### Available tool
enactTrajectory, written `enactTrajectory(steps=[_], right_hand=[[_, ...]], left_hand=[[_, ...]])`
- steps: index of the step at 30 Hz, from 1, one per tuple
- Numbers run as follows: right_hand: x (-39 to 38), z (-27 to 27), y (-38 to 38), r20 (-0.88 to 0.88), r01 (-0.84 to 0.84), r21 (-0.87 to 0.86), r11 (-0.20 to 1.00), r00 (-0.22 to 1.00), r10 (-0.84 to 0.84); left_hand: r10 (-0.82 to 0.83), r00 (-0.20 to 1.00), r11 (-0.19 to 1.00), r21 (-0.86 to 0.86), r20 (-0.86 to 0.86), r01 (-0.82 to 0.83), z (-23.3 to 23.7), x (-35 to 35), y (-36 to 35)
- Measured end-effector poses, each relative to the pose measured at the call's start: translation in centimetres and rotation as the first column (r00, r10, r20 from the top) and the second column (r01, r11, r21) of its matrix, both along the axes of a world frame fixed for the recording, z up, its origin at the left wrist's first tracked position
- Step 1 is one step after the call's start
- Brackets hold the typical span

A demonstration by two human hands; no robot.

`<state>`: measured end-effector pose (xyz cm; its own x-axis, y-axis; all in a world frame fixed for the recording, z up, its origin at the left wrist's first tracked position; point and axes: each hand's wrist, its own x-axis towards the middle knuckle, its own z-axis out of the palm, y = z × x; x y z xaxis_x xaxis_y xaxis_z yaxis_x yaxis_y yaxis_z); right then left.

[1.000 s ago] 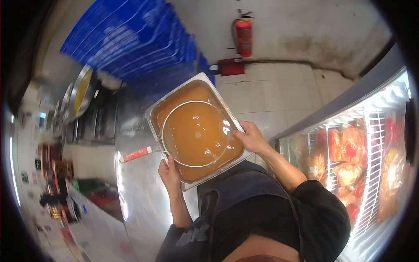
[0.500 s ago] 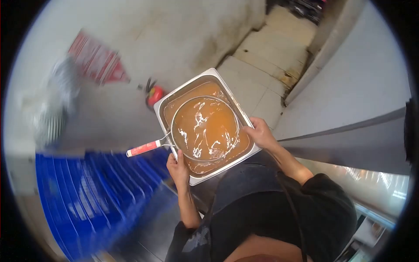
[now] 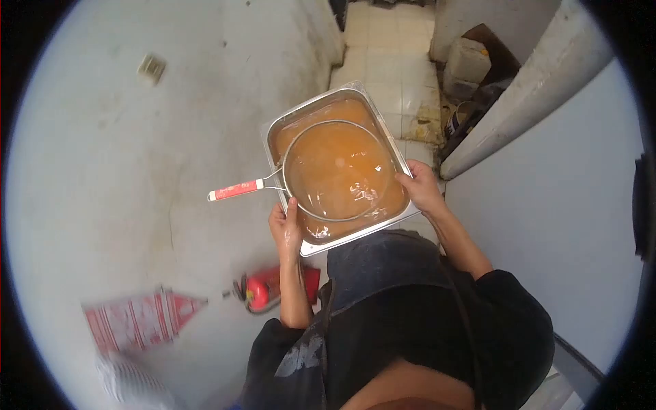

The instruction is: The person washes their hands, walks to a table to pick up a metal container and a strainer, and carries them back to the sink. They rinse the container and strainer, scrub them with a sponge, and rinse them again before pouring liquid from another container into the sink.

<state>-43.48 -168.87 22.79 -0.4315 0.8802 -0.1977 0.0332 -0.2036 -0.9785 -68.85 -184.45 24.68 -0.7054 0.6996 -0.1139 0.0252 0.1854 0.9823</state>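
Observation:
A rectangular steel food pan (image 3: 362, 241) filled with brownish-orange liquid is held out in front of my body. My left hand (image 3: 285, 229) grips its left rim near the lower corner, thumb on top. On the opposite side, my right hand (image 3: 419, 188) clasps the right rim, thumb over the edge. A round strainer (image 3: 336, 122) with a wire rim lies in the liquid. Its red and white handle (image 3: 236, 190) rests across the pan's left edge and sticks out over the side, just above my left hand. Whatever the strainer's bowl contains is hidden by the liquid.
A tiled passage (image 3: 386, 48) runs ahead. To its right are a whitish plastic jug (image 3: 468, 61), other clutter and a pale pipe (image 3: 526, 89). At left, the stained wall (image 3: 137, 157) bears a red and white sign (image 3: 140, 321), with a red fire extinguisher (image 3: 257, 294) beside me.
My view has turned and moved forward toward the passage. The blue slatted stack has left view, and the extinguisher and sign now appear lower. Both hands keep hold of the pan.

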Motion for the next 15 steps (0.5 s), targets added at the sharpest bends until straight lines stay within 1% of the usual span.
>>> enactTrajectory(steps=[1,3,4,5,6,7,9,10,11,12,13,14,15], right_hand=[[-1.1,0.0,1.5,0.01,0.04,0.004,0.999,0.999,-0.04],[-1.5,-1.1,1.4,-0.062,0.111,-0.009,0.994,0.992,-0.111],[-2.5,-3.6,1.1,-0.025,0.027,0.191,0.981,0.999,-0.023],[-6.1,-3.9,3.2,-0.065,0.095,0.233,0.968,0.994,-0.082],[-4.6,-5.3,-5.1,-0.058,0.115,0.25,0.961,0.993,-0.103],[-0.1,-3.7,-6.2,-0.021,0.101,0.239,0.966,0.995,-0.099],[0.7,-1.7,-3.9,0.016,0.098,0.251,0.963,0.994,-0.105],[-0.2,-1.2,-3.0,0.029,0.109,0.179,0.978,0.993,-0.116],[-0.2,-0.2,-0.9,0.042,0.121,0.107,0.987,0.991,-0.126],[2.9,1.0,2.2,0.276,0.045,0.207,0.977,0.956,-0.103],[2.8,0.5,0.4,0.151,0.133,0.253,0.958,0.973,-0.175],[2.6,2.2,-1.8,0.132,0.195,0.191,0.962,0.966,-0.222],[2.7,3.4,-4.6,0.122,0.249,0.094,0.964,0.958,-0.259]], left_hand=[[-0.059,0.997,0.996,0.064,0.047,0.056,-0.5,-1.7,2.7],[-0.138,0.99,0.989,0.063,0.024,0.136,-2.4,-3.9,4.9],[-0.037,0.999,0.986,0.16,0.003,0.036,-5.9,-4.0,2.0],[-0.098,0.995,0.974,0.203,-0.038,0.103,-5.1,-8.0,6.0],[-0.105,0.994,0.968,0.227,0.002,0.102,-5.6,-5.8,-1.9],[-0.085,0.994,0.973,0.222,0.069,0.068,-4.2,-0.7,-3.3],[-0.106,0.99,0.976,0.2,0.092,0.086,-4.6,-0.8,-0.6],[-0.123,0.992,0.975,0.186,0.022,0.117,-5.4,-2.3,0.7],[-0.14,0.989,0.974,0.172,-0.048,0.146,-4.8,-2.8,3.2],[-0.086,0.994,0.98,0.172,-0.073,0.098,-3.0,0.3,5.8],[-0.112,0.991,0.971,0.201,-0.078,0.126,-1.8,0.1,6.1],[-0.151,0.986,0.962,0.219,-0.072,0.163,-1.1,0.1,4.8],[-0.185,0.981,0.96,0.203,-0.059,0.194,-0.4,0.2,2.9]])
